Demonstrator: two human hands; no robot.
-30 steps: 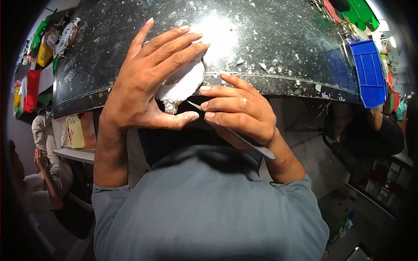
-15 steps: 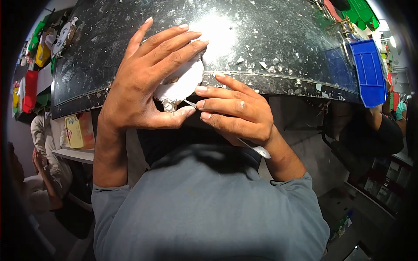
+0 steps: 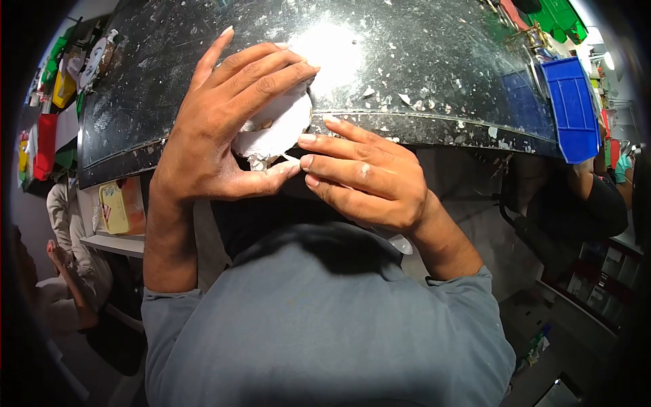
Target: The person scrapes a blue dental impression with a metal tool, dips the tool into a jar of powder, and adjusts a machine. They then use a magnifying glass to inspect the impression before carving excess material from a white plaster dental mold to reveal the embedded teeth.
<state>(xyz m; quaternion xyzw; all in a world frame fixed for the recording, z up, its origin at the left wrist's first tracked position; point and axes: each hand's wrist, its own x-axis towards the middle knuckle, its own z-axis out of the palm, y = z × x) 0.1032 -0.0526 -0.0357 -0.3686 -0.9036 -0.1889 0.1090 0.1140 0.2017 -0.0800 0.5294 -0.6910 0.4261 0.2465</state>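
My left hand point(image 3: 220, 125) is wrapped round a rough white plaster piece point(image 3: 281, 125) at the table's near edge. Its fingers lie across the top and the thumb reaches along the near side. A broken, uneven lump sticks out of the piece close to the thumb. In my right hand point(image 3: 373, 176) is a slim metal carving tool point(image 3: 403, 245), pinched between the fingers. The tool's tip meets the near edge of the plaster, beside the left thumb. Its broad, shiny other end shows below the right palm; the fingers hide the middle.
White chips and dust are scattered over the black table point(image 3: 434, 68). A blue bin point(image 3: 575, 112) stands at its right edge, with a green bin point(image 3: 559, 19) behind. A yellow container point(image 3: 116, 207) is at the left. Another person's hand point(image 3: 60, 254) shows at far left.
Both hands and the plaster have shifted slightly left. My right hand has turned a little, so less of the carving tool's broad end shows below the palm.
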